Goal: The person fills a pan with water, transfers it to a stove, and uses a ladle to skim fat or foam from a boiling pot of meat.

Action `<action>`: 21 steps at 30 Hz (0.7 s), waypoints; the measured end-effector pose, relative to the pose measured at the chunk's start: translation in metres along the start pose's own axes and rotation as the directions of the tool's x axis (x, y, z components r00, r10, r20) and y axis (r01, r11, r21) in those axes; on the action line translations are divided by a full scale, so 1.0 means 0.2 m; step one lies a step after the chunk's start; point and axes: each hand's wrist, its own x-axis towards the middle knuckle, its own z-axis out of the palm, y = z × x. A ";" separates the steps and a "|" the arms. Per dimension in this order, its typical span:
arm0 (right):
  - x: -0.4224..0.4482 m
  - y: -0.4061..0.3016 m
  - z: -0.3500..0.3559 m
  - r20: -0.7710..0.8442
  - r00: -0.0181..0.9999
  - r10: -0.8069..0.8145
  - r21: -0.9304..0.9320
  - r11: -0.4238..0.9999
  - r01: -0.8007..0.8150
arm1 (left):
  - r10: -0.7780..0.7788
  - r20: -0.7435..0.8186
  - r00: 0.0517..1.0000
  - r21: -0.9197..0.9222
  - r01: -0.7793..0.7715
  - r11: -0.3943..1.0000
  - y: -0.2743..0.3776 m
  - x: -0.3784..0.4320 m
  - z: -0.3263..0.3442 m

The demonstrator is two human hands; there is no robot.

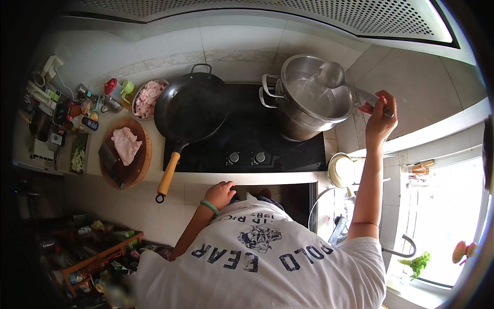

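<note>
My right hand (pixel 381 116) is closed around the handle of a metal ladle (pixel 332 75), whose bowl is held over a large stainless steel pot (pixel 305 63) at the back right of the black cooktop (pixel 247 143). Cloudy liquid or steam shows inside the pot; which one, I cannot tell. My left hand (pixel 220 194), with a green bangle at its wrist, hangs near the counter's front edge, holding nothing, fingers loosely curled. A dark wok (pixel 193 108) with a wooden handle sits on the cooktop's left side. Left of it, pale raw meat (pixel 126 146) and a cleaver (pixel 110 160) lie on a round wooden board (pixel 144 154).
A bowl of cut raw meat (pixel 149 96) stands behind the board, beside bottles and jars. Chopped greens lie in a tray (pixel 79 152) at the left. A small light-coloured pan (pixel 341 170) and a glass lid (pixel 328 216) are at the right. The range hood (pixel 270 11) hangs above.
</note>
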 end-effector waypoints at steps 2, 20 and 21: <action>-0.04 0.05 -0.03 0.070 0.996 -0.060 -0.067 0.996 0.065 | 0.007 0.011 1.000 -0.002 -0.007 1.000 0.00 0.01 0.00; -0.42 -0.06 0.68 0.172 0.965 -0.199 0.508 0.857 0.087 | -0.128 -0.084 0.988 -0.044 0.124 0.991 -0.09 -0.17 0.01; -0.49 -0.07 0.78 0.253 0.949 -0.188 0.521 0.853 0.030 | -0.154 -0.089 0.984 -0.043 0.151 0.988 -0.09 -0.19 0.01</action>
